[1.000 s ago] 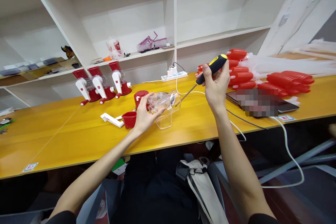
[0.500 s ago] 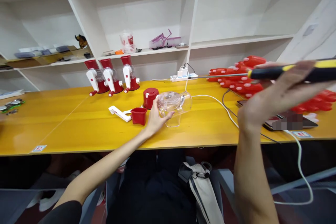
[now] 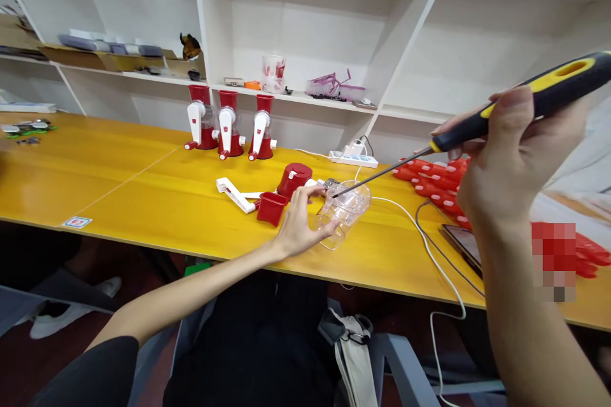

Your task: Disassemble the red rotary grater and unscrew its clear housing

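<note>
A see-through plastic grinder housing [image 3: 352, 203], tilted and round-mouthed, is held near the front edge of the yellow table [image 3: 157, 203] by the left hand [image 3: 301, 226], thumb and fingers spread around it. A black-and-yellow screwdriver [image 3: 520, 105] is gripped in the right hand's [image 3: 513, 146] curled fingers, its tip aimed at the housing; whether contact is made cannot be told. More room is offered by the tabletop farther left. Leftward movement is hemmed in by a red base [image 3: 294, 180], red hopper [image 3: 272, 208] and white crank arm [image 3: 236, 194]; a white cable [image 3: 414, 211] is trailed rightward.
</note>
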A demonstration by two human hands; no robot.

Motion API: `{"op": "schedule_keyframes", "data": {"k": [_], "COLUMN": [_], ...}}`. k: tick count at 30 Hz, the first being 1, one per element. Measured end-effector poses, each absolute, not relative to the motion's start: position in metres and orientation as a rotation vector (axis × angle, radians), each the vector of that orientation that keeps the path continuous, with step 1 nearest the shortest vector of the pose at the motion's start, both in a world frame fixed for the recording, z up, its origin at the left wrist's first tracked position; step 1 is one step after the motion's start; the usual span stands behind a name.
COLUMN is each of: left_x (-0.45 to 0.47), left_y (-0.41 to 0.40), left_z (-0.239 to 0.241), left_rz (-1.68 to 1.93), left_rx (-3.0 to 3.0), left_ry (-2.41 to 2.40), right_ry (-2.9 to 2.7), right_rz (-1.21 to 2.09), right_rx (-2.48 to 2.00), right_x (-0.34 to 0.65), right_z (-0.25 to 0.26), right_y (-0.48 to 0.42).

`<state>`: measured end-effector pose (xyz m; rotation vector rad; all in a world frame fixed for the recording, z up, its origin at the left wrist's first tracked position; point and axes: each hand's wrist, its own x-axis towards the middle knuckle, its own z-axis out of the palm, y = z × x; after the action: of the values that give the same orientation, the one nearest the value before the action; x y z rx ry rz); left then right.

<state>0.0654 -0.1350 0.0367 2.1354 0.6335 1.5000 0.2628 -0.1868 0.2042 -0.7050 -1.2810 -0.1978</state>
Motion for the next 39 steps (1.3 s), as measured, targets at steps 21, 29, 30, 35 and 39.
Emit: {"op": "schedule_keyframes", "data": {"k": [21, 29, 30, 35, 39], "left_x": [0.091, 0.094, 0.095, 0.096, 0.096], "left_y": [-0.094, -0.090, -0.089, -0.087, -0.087], "left_z": [0.032, 0.030, 0.029, 0.028, 0.027], "left_rz": [1.464, 1.478, 1.495, 1.544, 1.573], "left_rx": [2.419, 2.413, 2.403, 2.383, 2.386], "left_ry": [0.320, 0.310, 0.301, 0.289, 0.273], "right_ry": [-1.735, -1.782, -1.755, -1.604, -1.578], "right_rz": [-0.116, -0.115, -0.109, -0.094, -0.128], "right_rx": [-0.881, -0.895, -0.897, -0.934, -0.879], "right_x": [0.217, 0.201, 0.202, 0.216, 0.225], "right_z": [0.248, 0.250, 0.249, 0.245, 0.246], "right_y": [-0.168, -0.165, -0.163, -0.152, -0.152]}}
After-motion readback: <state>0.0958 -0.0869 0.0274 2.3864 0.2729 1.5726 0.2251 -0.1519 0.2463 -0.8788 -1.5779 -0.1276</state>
